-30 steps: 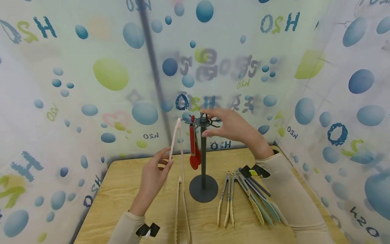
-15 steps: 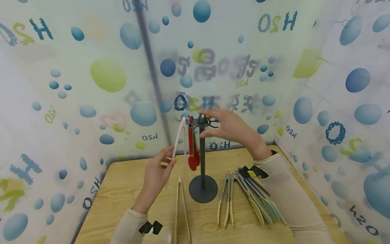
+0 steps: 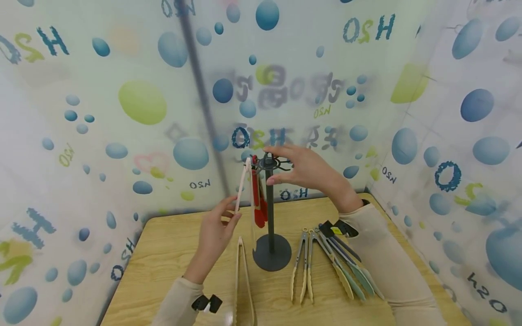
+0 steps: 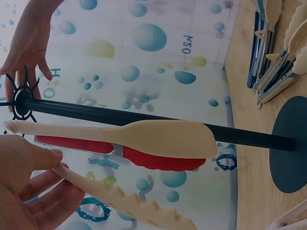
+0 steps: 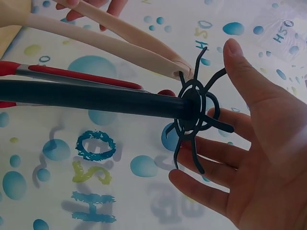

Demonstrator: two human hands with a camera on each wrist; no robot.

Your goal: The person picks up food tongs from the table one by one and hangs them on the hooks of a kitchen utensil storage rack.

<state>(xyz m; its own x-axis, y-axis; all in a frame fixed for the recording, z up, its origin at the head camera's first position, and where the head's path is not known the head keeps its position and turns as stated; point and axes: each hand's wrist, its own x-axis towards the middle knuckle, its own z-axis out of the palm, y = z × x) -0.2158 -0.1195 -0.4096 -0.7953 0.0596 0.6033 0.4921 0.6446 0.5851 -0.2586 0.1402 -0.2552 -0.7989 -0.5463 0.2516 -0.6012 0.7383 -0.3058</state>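
Observation:
My left hand (image 3: 216, 231) pinches one arm of pale beige tongs (image 4: 168, 139) between thumb and fingers. The hinge end points up, level with the hooks of a dark metal stand (image 3: 270, 208). In the right wrist view that end meets a hook of the hook ring (image 5: 194, 108); whether it is caught on it I cannot tell. Red tongs (image 3: 258, 203) hang from the ring just beside. My right hand (image 3: 310, 170) is at the stand's top, fingers spread behind the ring and thumb apart. Its fingertips seem to touch the top loop.
Another pair of beige tongs (image 3: 244, 280) lies spread on the wooden table (image 3: 175, 253), in front of the stand. Right of the stand's round base (image 3: 272, 260) lie several more tongs (image 3: 306, 267), some with green ends (image 3: 360, 276). Patterned curtain (image 3: 147, 102) walls surround the table.
My left hand has moved right with the beige tongs, bringing their hinge end from left of the stand to its hooks. My right hand has stayed at the stand's top.

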